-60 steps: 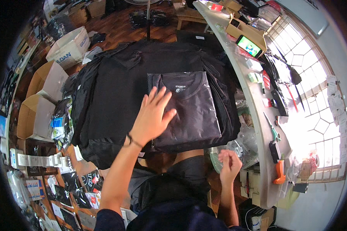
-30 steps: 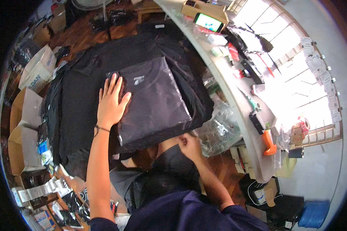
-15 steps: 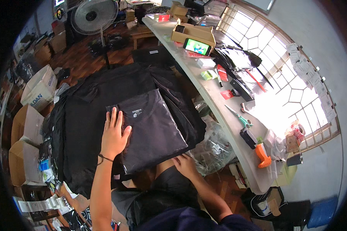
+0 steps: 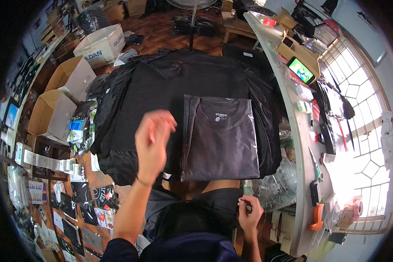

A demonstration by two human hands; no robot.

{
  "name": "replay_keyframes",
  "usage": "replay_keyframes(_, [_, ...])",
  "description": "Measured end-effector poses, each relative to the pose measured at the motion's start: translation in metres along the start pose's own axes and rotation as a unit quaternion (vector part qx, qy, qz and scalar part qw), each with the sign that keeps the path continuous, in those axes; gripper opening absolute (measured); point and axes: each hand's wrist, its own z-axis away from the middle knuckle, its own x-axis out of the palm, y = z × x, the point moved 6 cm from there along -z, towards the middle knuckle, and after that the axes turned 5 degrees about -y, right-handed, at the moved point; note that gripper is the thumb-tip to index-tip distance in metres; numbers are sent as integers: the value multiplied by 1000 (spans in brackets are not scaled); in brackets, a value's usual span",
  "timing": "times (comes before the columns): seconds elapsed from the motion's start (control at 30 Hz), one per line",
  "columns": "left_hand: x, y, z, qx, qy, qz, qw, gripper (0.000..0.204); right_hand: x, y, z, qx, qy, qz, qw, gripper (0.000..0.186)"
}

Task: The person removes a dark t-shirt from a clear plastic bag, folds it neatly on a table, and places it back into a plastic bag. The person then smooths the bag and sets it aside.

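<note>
A folded black T-shirt in a clear plastic sleeve (image 4: 220, 139) lies flat, neckline away from me, on the right part of a big pile of black shirts (image 4: 161, 91). My left hand (image 4: 155, 137) is raised over the pile, just left of the sleeve and apart from it. Its fingers look curled but are smeared by motion. Beside my right thigh, below the sleeve's near right corner, is my right hand (image 4: 250, 212). Thumb and fingertips are pressed together there; whatever may be between them is too small to make out.
Along the right runs a white table (image 4: 302, 174) with a propped phone (image 4: 301, 70), scissors (image 4: 318, 168) and an orange tape dispenser (image 4: 318, 217). Crumpled clear plastic (image 4: 275, 183) sits between pile and table. Open cartons (image 4: 52, 111) line the left; a fan (image 4: 191, 4) stands beyond.
My view has swung left. The left hand has lifted off the sleeved T-shirt's left side; the right hand has moved away from its near edge, down beside my thigh, fingers now pinched.
</note>
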Motion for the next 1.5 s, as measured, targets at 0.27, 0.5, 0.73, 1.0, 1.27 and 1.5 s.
replay_keyframes(0.27, [103,33,123,13,-248,-51,967,46,0,-99,-67,-70,84,-31,994,10])
replay_keyframes(0.5, [106,39,126,21,-240,-5,971,60,21,-155,-83,-182,88,10,979,16])
replay_keyframes(0.73, [100,35,129,35,-238,-30,970,62,34,-155,-78,-200,83,9,976,20])
replay_keyframes(1.0, [99,1,125,-174,-195,249,933,58,20,-164,-77,-210,44,35,976,20])
replay_keyframes(1.27, [89,-14,120,-243,-229,299,894,78,20,-127,-114,34,-145,-166,975,17])
replay_keyframes(1.5, [85,-3,119,-226,-245,206,920,76,31,-143,-116,-36,-168,-67,983,12])
